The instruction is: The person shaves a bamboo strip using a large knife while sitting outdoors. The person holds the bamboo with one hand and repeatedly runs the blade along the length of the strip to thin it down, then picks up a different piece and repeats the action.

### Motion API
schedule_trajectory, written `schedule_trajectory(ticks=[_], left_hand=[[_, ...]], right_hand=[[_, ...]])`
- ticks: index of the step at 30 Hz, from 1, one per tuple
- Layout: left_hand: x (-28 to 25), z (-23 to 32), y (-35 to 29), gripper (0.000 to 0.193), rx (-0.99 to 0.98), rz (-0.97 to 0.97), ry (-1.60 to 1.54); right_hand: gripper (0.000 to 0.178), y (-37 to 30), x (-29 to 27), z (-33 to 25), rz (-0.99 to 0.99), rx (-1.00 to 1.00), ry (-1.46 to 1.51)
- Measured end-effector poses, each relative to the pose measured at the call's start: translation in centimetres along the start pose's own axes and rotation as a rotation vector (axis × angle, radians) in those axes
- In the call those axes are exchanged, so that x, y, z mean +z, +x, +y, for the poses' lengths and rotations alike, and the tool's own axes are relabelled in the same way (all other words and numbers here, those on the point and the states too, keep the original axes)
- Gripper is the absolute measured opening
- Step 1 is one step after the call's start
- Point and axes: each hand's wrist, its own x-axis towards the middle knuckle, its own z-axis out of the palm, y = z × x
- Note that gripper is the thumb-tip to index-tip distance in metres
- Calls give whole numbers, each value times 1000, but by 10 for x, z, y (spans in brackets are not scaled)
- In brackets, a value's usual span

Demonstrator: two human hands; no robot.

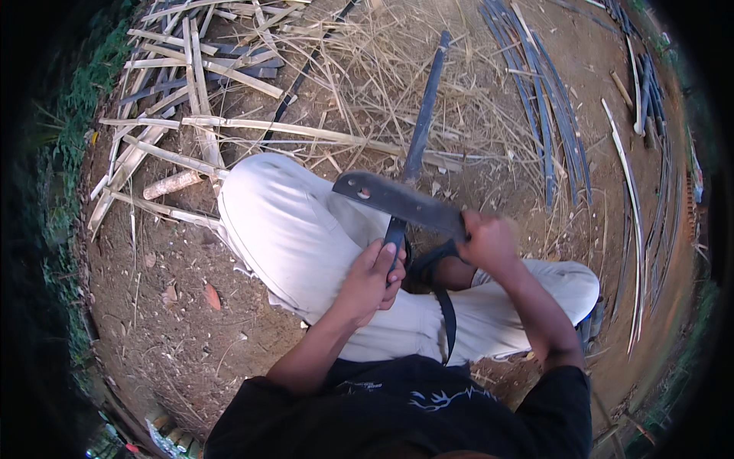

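Note:
My right hand (490, 242) is closed round the handle end of a machete (409, 205) with a broad, dark blade and holes near its squared tip. The blade points left and lies across a long dark strip (427, 111), hiding part of it; whether they touch I cannot tell. My left hand (375, 280) grips this strip just below the blade, thumb along it. The strip, which looks like split bamboo, stretches away from me over the ground. A dark curved band (448, 325) lies on my trousers; I cannot tell if it belongs to the strip.
Pale split bamboo strips (197, 84) lie heaped at the far left, with thin shavings (451, 99) in the far middle. Dark strips (547, 115) lie at the far right. A short bamboo piece (173, 184) rests beside my bent left knee (267, 206). Green plants border the left.

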Motion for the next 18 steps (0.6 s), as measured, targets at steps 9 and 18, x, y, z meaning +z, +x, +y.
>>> schedule_trajectory(ticks=[9, 18], left_hand=[[9, 3, -13, 20, -11, -25, -20], [8, -7, 10, 15, 196, 56, 242]], right_hand=[[21, 1, -8, 8, -17, 111, -33], [29, 0, -13, -12, -63, 21, -3]])
